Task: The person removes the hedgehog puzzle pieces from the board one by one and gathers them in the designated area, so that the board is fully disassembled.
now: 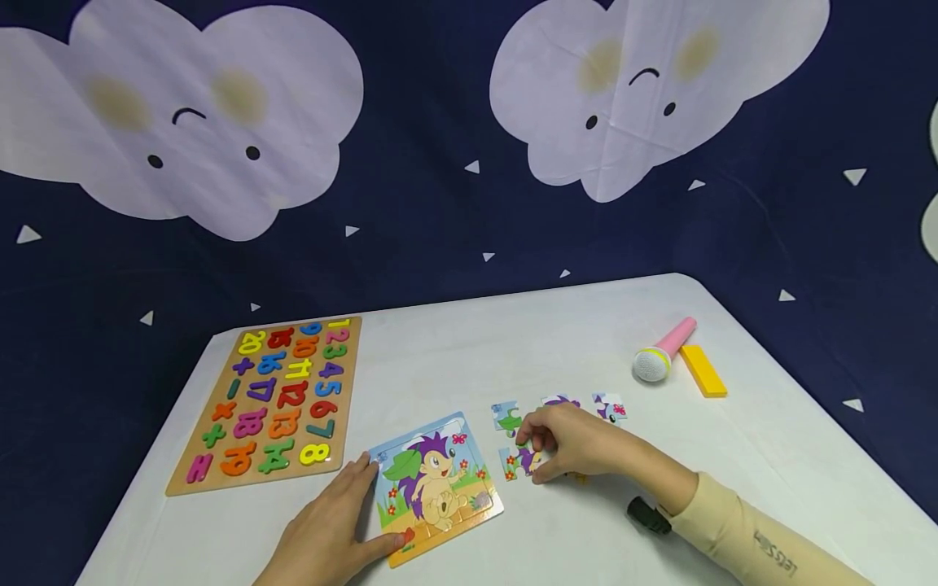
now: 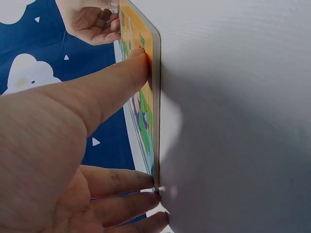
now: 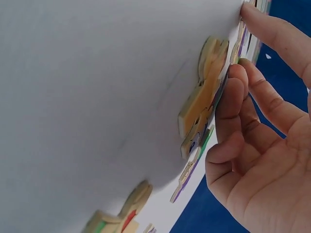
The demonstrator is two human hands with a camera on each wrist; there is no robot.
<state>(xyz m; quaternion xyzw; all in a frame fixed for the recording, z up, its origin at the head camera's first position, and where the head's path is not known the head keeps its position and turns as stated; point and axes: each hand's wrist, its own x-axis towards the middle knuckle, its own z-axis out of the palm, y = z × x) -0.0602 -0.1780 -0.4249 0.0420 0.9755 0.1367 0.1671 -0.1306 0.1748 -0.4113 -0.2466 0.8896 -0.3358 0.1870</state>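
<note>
My left hand [image 1: 326,521] lies against the left side of a square hedgehog jigsaw puzzle [image 1: 432,488]. Its straight thumb [image 2: 112,82] presses on the front left corner, and the fingertips touch the far left edge. To the right of that puzzle, my right hand [image 1: 579,439] pinches a jigsaw piece [image 1: 526,461] between thumb and index finger, at table level. Loose pieces lie around and partly beneath this hand: a piece with a green leaf [image 1: 507,417], one with a pink butterfly [image 1: 610,406], and orange ones [image 3: 197,111] seen in the right wrist view.
A wooden number board [image 1: 271,407] lies at the left of the white table [image 1: 440,358]. Toward the back right are a pink toy microphone [image 1: 663,354] and a yellow block [image 1: 703,371]. A dark green object [image 1: 649,516] sits beside the right forearm. Behind hangs a dark blue cloud-print cloth [image 1: 418,163].
</note>
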